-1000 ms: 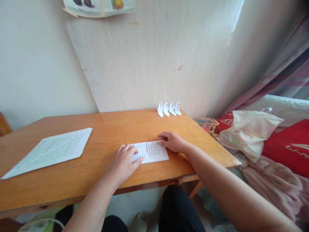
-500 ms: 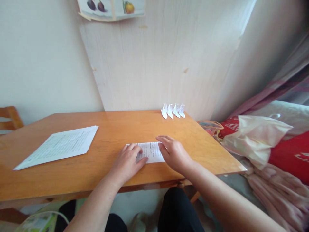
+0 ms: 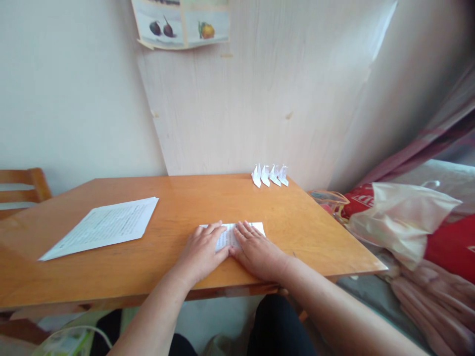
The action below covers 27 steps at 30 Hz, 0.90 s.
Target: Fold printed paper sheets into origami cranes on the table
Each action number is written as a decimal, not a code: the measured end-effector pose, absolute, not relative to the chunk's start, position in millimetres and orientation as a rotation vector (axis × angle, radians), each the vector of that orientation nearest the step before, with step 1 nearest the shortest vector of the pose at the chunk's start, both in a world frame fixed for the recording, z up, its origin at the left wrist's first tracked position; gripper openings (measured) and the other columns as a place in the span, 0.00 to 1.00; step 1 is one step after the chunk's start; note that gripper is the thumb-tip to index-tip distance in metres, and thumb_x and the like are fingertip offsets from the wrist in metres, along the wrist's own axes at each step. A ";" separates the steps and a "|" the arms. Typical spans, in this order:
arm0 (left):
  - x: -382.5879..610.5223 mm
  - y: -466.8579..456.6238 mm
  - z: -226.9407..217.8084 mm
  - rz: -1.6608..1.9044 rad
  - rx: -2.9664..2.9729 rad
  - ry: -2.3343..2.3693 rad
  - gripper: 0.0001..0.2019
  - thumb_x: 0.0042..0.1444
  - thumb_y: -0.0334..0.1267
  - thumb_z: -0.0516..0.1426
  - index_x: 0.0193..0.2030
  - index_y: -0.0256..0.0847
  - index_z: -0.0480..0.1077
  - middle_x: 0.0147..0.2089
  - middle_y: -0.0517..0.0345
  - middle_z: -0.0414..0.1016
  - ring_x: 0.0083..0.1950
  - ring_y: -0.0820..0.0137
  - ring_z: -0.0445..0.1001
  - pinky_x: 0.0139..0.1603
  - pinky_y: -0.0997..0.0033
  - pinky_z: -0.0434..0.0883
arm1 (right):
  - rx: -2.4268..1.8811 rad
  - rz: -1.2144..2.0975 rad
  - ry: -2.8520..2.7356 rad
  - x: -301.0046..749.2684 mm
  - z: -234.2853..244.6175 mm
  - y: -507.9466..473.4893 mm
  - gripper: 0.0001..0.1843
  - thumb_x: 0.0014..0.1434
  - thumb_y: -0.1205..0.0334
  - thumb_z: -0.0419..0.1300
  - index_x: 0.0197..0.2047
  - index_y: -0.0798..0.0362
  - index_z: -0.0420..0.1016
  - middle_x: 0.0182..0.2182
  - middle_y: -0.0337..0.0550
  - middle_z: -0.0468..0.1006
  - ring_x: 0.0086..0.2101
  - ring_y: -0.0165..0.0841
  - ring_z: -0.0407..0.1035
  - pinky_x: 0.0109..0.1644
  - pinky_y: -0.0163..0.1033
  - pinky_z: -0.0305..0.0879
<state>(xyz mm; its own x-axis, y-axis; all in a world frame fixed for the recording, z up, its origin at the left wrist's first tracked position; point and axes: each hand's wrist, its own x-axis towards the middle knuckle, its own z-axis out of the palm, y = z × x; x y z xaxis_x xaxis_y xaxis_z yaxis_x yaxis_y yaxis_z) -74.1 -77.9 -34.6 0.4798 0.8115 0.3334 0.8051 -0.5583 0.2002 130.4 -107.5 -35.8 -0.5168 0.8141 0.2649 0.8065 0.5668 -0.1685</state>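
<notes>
A small printed paper strip lies near the front edge of the orange wooden table. My left hand lies flat on its left half, fingers stretched out. My right hand lies flat on its middle and right part, fingers apart, touching my left hand. Most of the strip is hidden under both hands. Several small white folded paper figures stand in a row at the table's back edge by the wall.
A printed sheet lies on the table's left side. A wooden chair back shows at far left. To the right lie a plastic bag, red and pink fabric and a curtain. A fruit picture hangs on the wall panel.
My right hand slid from the strip's far right corner leftward over the paper until it meets my left hand. The camera tilted slightly to the left.
</notes>
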 end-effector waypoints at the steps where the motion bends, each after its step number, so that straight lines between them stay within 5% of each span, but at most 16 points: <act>1: -74.9 -77.2 -34.9 0.596 2.679 1.469 0.25 0.61 0.47 0.57 0.64 0.46 0.66 0.70 0.51 0.63 0.65 0.53 0.64 0.66 0.50 0.59 | -1.334 0.033 -2.490 130.6 -36.7 -107.9 0.30 0.72 0.51 0.47 0.67 0.64 0.63 0.67 0.65 0.59 0.69 0.49 0.46 0.71 0.59 0.49; 13: -79.6 -71.4 -41.4 0.568 2.632 1.461 0.27 0.62 0.52 0.56 0.67 0.50 0.65 0.71 0.50 0.62 0.67 0.50 0.62 0.67 0.48 0.59 | -1.372 0.133 -2.504 133.4 -36.3 -108.1 0.34 0.71 0.47 0.45 0.70 0.63 0.58 0.69 0.62 0.56 0.70 0.48 0.46 0.71 0.57 0.46; 22: -79.7 -72.3 -35.5 0.514 2.576 1.470 0.28 0.63 0.53 0.54 0.67 0.49 0.64 0.72 0.46 0.60 0.70 0.51 0.60 0.68 0.46 0.56 | -1.415 0.250 -2.490 131.1 -30.3 -114.4 0.54 0.61 0.27 0.45 0.73 0.64 0.50 0.71 0.64 0.46 0.70 0.53 0.39 0.72 0.57 0.39; 27: -72.6 -80.1 -28.4 0.585 2.552 1.531 0.26 0.62 0.50 0.55 0.65 0.43 0.66 0.70 0.43 0.63 0.69 0.51 0.62 0.67 0.49 0.59 | -1.417 0.264 -2.490 131.7 -30.2 -115.2 0.57 0.59 0.25 0.46 0.73 0.65 0.51 0.71 0.65 0.48 0.70 0.54 0.39 0.72 0.58 0.40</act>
